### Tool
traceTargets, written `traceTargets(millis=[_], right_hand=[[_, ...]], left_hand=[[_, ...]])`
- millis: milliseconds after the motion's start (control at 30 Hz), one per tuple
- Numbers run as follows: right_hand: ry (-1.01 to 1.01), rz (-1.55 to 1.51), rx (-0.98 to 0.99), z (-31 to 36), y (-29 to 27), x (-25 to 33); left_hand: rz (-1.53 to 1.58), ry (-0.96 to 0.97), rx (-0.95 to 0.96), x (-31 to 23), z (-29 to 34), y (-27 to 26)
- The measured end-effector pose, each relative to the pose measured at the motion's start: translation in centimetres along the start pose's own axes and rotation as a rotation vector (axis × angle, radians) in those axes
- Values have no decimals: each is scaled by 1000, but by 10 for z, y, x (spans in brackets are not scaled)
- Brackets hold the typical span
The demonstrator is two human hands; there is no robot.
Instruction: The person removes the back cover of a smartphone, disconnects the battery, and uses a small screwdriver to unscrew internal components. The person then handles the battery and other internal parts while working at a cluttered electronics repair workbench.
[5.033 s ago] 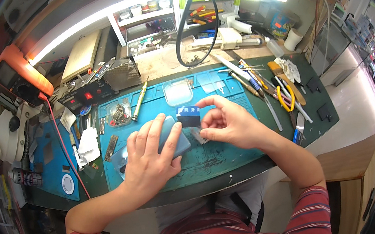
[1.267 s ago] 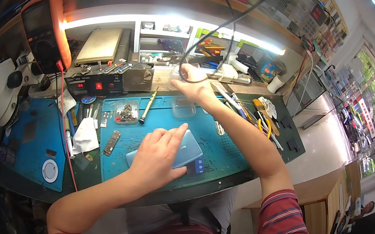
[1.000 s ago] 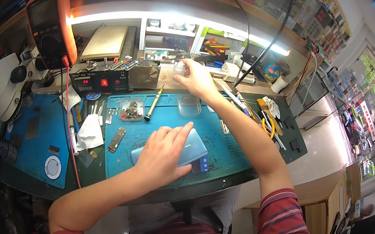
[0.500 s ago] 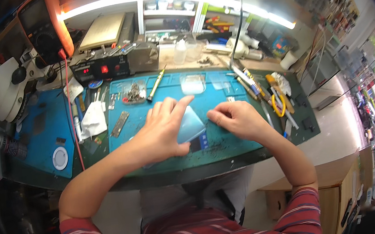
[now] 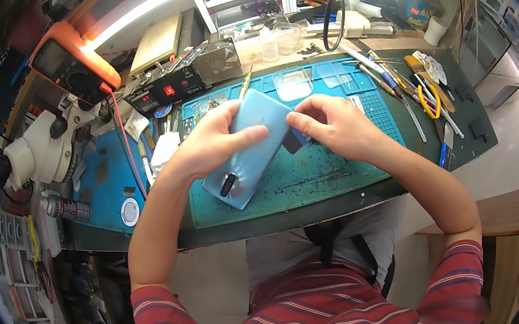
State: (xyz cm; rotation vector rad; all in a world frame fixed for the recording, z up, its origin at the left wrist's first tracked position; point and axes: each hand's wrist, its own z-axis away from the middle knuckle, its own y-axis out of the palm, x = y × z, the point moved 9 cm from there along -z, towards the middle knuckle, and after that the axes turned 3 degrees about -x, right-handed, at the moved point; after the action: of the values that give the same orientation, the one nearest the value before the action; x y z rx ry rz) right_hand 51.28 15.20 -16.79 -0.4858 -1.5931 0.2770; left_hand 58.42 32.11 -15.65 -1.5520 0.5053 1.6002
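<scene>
A light blue smartphone is tilted above the work mat, its back toward me and its dark camera strip at the lower end. My left hand grips it by the left side, thumb lying across the back. At the phone's upper right edge, the thumb and index finger of my right hand are pinched together. Whether they hold the edge or something thin there, I cannot make out. Partly behind the phone, a small dark blue flat piece rests on the teal mat.
Tweezers, a brush and yellow-handled pliers lie at the right. A clear plastic box sits behind the phone. To the left stand a microscope, an orange multimeter, a spray can and a white disc.
The phone has turned, so its whole back and camera strip now show. My right hand, apart from it before, has come to its upper right edge. The view has shifted.
</scene>
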Motion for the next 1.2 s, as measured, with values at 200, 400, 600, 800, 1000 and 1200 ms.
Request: traceTargets(millis=[200, 400, 600, 800, 1000, 1200], right_hand=[[-74, -86, 57, -19, 4, 41], [-46, -88, 37, -15, 11, 33], [-51, -175, 39, -6, 26, 26], [-31, -303, -43, -6, 18, 20], [-46, -224, -137, -17, -19, 30], [-227, -120, -307, -14, -37, 44]], left_hand=[[294, 90, -151, 8, -7, -21], [381, 119, -217, 12, -11, -20], [388, 111, -258, 17, -9, -23], [355, 122, -254, 13, -10, -21], [204, 143, -256, -6, -2, -9], [-31, 300, -235, -31, 6, 1]])
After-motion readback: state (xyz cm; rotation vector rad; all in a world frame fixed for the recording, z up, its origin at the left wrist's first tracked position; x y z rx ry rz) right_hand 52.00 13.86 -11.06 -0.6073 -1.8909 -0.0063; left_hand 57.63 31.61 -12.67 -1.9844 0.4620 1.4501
